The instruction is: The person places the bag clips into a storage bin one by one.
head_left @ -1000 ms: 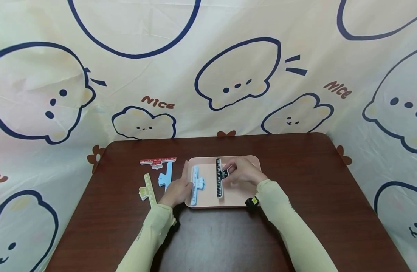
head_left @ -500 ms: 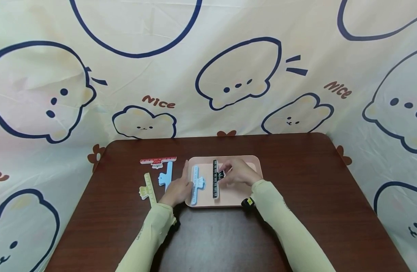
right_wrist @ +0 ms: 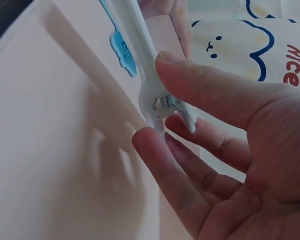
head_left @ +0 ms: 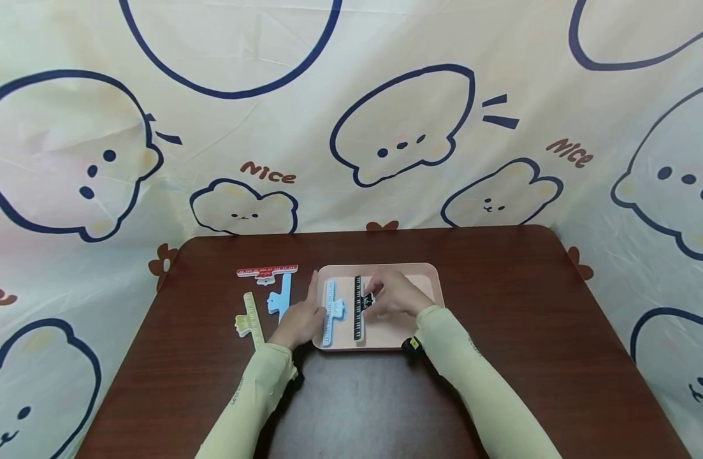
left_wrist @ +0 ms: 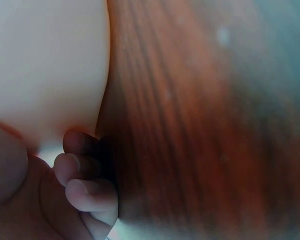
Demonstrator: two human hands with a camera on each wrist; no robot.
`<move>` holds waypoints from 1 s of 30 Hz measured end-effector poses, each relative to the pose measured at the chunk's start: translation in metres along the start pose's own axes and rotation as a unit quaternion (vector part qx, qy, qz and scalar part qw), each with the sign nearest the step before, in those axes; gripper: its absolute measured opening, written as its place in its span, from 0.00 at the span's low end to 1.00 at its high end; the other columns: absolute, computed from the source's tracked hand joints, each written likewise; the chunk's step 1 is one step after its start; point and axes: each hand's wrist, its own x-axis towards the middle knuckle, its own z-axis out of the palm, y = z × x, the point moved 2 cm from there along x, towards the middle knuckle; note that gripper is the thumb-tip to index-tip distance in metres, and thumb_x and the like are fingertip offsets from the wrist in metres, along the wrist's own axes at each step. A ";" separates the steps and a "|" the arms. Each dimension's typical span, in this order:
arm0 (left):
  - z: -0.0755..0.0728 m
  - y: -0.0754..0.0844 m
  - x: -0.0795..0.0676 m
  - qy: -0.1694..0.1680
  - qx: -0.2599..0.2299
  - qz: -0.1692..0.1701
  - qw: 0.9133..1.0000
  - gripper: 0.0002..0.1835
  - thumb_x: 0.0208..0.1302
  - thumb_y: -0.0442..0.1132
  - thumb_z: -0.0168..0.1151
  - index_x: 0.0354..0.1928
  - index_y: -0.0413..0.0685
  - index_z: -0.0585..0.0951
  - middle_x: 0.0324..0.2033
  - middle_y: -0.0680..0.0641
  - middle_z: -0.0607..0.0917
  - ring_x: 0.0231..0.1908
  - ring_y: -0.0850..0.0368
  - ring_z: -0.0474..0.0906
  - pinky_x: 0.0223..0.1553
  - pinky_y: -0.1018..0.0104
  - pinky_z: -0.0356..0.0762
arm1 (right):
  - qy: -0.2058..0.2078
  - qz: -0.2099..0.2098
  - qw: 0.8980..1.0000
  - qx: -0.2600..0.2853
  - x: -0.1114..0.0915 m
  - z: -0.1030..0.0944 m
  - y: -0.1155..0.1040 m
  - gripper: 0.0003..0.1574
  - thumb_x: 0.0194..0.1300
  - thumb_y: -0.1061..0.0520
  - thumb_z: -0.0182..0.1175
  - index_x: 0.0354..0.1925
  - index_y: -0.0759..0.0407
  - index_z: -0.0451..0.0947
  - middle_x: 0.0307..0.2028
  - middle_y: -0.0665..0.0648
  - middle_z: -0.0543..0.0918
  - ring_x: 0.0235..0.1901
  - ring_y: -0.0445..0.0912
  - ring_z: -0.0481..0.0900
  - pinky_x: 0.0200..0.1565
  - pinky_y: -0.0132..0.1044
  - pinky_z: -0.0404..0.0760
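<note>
A pale pink tray [head_left: 388,339] lies on the table. My left hand [head_left: 298,322] grips its left rim, and the left wrist view shows curled fingers [left_wrist: 85,192] at the tray's edge. Inside the tray, a light blue ruler clip [head_left: 329,313] lies along the left side. To its right is a black ruler clip [head_left: 359,312] with a piano-key pattern. My right hand [head_left: 398,293] pinches that clip by its handle. In the right wrist view its white underside and spring show between thumb and fingers; whether it touches the tray floor I cannot tell.
Left of the tray lie a red ruler clip [head_left: 268,272], a second blue ruler clip [head_left: 282,296], partly hidden by my left hand, and a yellow ruler clip [head_left: 251,317]. A cartoon-printed cloth [head_left: 317,140] hangs behind the brown table [head_left: 500,287].
My right hand has carried the black ruler clip leftward and slightly nearer to me, toward the blue one in the tray. My left hand has stayed at the tray's rim.
</note>
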 end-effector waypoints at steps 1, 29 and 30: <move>0.000 0.000 0.000 0.000 0.000 -0.001 1.000 0.44 0.78 0.44 0.46 0.84 0.55 0.31 0.56 0.32 0.84 0.41 0.46 0.83 0.58 0.42 0.77 | 0.000 0.000 1.000 -0.003 0.000 0.001 0.000 0.24 0.45 0.54 0.85 0.42 0.51 0.87 0.42 0.52 0.83 0.42 0.50 0.79 0.41 0.39 0.82; 0.002 0.002 0.001 0.005 0.000 -0.010 1.000 0.44 0.78 0.44 0.46 0.84 0.56 0.32 0.62 0.33 0.81 0.40 0.47 0.82 0.58 0.43 0.77 | 0.008 -0.005 0.999 -0.047 -0.001 0.005 0.005 0.26 0.52 0.50 0.82 0.49 0.54 0.87 0.43 0.51 0.86 0.43 0.45 0.81 0.50 0.42 0.82; 0.002 0.002 0.001 0.005 0.000 -0.010 1.000 0.44 0.78 0.44 0.46 0.84 0.56 0.32 0.63 0.33 0.81 0.40 0.47 0.82 0.58 0.43 0.77 | 0.006 -0.002 0.999 -0.041 -0.001 0.005 0.005 0.26 0.52 0.50 0.82 0.48 0.54 0.87 0.42 0.51 0.86 0.43 0.45 0.81 0.49 0.41 0.83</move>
